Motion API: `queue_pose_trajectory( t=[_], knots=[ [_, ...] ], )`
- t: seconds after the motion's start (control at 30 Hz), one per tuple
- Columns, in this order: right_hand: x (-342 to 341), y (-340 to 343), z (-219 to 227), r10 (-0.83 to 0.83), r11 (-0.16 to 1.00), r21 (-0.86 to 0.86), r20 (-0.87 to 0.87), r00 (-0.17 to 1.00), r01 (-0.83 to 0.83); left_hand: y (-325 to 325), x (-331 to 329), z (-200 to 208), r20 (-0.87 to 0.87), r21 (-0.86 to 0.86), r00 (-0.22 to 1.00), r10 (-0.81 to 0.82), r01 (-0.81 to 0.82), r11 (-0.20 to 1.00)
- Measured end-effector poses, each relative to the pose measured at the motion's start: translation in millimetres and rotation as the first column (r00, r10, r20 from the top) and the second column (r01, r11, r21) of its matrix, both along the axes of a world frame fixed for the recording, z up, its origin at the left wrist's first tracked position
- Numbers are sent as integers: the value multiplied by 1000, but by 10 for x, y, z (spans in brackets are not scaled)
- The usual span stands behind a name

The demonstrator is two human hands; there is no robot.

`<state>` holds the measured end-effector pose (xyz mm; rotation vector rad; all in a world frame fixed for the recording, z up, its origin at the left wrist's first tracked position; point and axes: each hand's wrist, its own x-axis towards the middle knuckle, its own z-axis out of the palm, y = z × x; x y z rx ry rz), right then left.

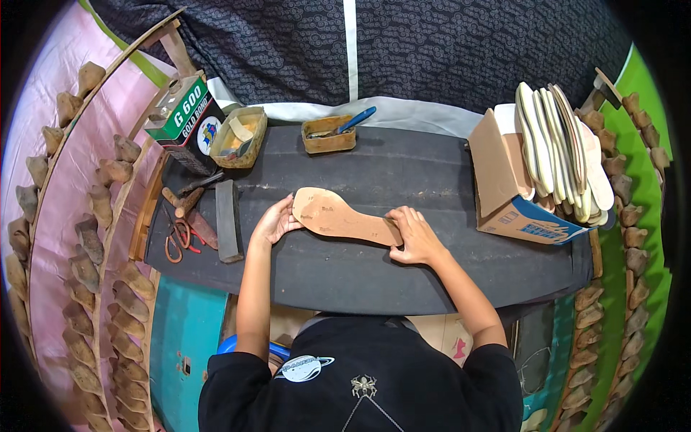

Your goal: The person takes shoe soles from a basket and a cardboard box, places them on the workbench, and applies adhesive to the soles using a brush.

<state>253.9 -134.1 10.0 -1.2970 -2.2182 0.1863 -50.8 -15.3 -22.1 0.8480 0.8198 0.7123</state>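
A tan shoe insole (344, 218) with small handwritten marks lies across the middle of the dark work table, its wide toe end to the left and its narrower heel end to the right. At the toe end, my left hand (273, 219) grips the edge, with fingertips partly hidden beneath it. My right hand (416, 236) pinches the heel end between thumb and fingers. Whether the insole rests on the table or is slightly lifted, I cannot tell.
Left of my hands lie a grey rectangular block (229, 222), a hammer (188, 203) and orange-handled scissors (175, 241). Behind them stand a metal can (183, 119) and a tub (248, 150). A small box (327, 142) holds a blue-handled tool (358, 119). At right, a carton (497, 169) holds several insoles (558, 144).
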Motion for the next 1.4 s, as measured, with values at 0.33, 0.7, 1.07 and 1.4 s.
queue_pose_trajectory(
  t=[0.33,0.7,1.07,1.4],
  knots=[
    [58,134,112,-36,999,-42,-38,999,34,69,25,-33,49,7,999,6,-6,1000],
    [98,1759,222,-77,997,-66,-852,518,39,304,183,14,218,35,976,-8,0,999],
    [-251,2259,185,-227,968,-249,-842,489,20,300,254,-44,166,47,985,38,-46,998],
    [-170,2027,402,-74,997,-54,-868,490,54,306,256,-27,179,39,981,70,-79,996]
  ],
)
